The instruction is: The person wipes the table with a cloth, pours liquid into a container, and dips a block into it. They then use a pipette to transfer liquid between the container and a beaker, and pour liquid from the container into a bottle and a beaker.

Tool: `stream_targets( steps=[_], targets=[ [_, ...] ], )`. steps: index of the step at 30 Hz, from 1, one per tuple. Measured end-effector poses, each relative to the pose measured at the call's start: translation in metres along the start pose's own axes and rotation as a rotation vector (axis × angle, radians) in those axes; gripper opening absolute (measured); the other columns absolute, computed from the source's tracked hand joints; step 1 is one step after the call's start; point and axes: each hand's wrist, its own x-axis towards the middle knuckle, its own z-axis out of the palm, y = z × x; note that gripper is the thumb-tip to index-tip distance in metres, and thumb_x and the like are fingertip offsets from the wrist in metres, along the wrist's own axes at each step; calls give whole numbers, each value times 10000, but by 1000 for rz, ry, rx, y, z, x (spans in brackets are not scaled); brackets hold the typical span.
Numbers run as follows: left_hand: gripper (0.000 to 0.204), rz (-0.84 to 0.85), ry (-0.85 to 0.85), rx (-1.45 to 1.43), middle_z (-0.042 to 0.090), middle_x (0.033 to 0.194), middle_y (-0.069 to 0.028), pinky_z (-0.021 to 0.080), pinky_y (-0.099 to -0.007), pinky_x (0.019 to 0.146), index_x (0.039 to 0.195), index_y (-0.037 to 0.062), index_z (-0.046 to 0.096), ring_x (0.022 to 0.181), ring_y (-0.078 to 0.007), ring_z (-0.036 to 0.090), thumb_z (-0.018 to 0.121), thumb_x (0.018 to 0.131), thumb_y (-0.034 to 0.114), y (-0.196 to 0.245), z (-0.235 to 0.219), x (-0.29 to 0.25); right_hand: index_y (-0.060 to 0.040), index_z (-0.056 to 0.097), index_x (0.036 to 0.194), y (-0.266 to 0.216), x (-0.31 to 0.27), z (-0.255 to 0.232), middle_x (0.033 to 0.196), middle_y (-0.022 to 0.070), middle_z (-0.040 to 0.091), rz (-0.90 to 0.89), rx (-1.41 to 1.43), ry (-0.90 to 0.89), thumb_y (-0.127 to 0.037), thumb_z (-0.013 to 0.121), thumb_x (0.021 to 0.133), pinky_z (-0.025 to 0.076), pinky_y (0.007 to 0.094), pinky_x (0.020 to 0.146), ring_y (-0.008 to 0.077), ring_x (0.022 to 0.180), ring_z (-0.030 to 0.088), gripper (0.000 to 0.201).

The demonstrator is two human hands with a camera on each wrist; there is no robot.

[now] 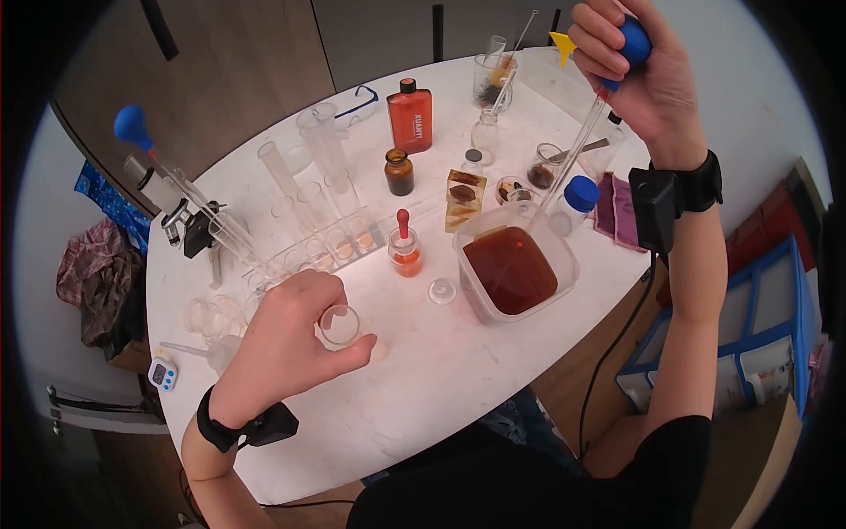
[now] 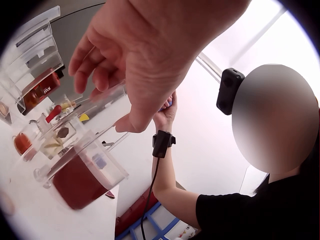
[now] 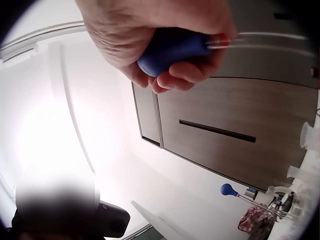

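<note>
Slender clear pipette [image 1: 577,145], right fingers [image 1: 597,35] curled round blue bulb [image 1: 635,42], left fingers [image 1: 327,290] pinching clear tube [image 1: 340,325], perhaps glass

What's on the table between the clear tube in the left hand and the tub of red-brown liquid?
In the head view, a small clear round piece, perhaps a cap, lies between the clear tube and the tub, nearer the tub.

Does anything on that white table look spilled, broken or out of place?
No spill or breakage stands out. Slightly odd: a small, clear, round piece, perhaps a stopper, lies loose on the white tabletop beside the square, clear plastic tub of reddish-brown liquid, closing no container.
</note>
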Motion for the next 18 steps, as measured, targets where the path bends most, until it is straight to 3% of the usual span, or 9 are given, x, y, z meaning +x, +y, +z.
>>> stream_targets(
  steps=[2,4,5,7,11,13,17,18],
  targets=[
    [298,0,63,-21,425,590,-73,364,-296,527,664,16,471,560,-217,447,720,561,143,-3,2,-5,-79,492,706,2,1,5,651,32,513,2,-75,70,-291,500,918,378,200,474,120,528,477,300],
    [297,-13,86,-32,427,596,-75,366,-295,530,670,15,474,560,-214,449,720,559,139,-4,4,-9,-72,510,688,7,2,27,627,28,515,-91,-299,307,-270,491,918,373,197,467,120,515,470,304],
    [295,-23,114,-39,429,601,-77,368,-295,534,676,14,477,559,-212,451,719,558,136,-5,5,-11,-72,510,688,7,3,26,627,28,515,-88,-298,306,-270,491,918,373,197,467,120,515,470,304],
    [294,-56,126,-51,429,604,-78,370,-294,538,681,12,479,559,-211,451,717,559,133,-4,5,-13,-68,537,678,3,3,22,623,18,522,-260,-757,170,-208,481,911,367,204,467,103,515,457,278],
    [296,-57,151,-104,432,612,-78,373,-290,546,685,11,475,560,-211,447,715,562,132,-5,8,-14,-58,542,661,-7,1,32,627,-4,512,-114,-868,350,-173,470,905,348,202,463,72,513,428,278],
    [307,-47,166,-99,427,609,-84,378,-299,534,689,11,471,555,-221,445,722,585,155,-6,10,-14,-61,520,645,-13,1,39,592,-34,467,-110,-1296,278,-179,472,904,321,200,447,52,496,392,289],
    [324,-52,207,-104,419,607,-90,379,-306,520,693,11,457,547,-231,436,729,607,164,-8,15,-15,-41,516,632,-13,5,25,547,-31,446,-200,-1383,269,-193,481,896,302,209,437,53,475,383,307],
    [324,-47,211,-103,419,607,-90,379,-306,520,693,11,457,547,-231,436,729,607,164,-8,16,-16,-31,519,625,-15,5,24,522,-21,437,-244,-1511,193,-193,490,889,297,221,430,59,462,379,312]
  ],
)
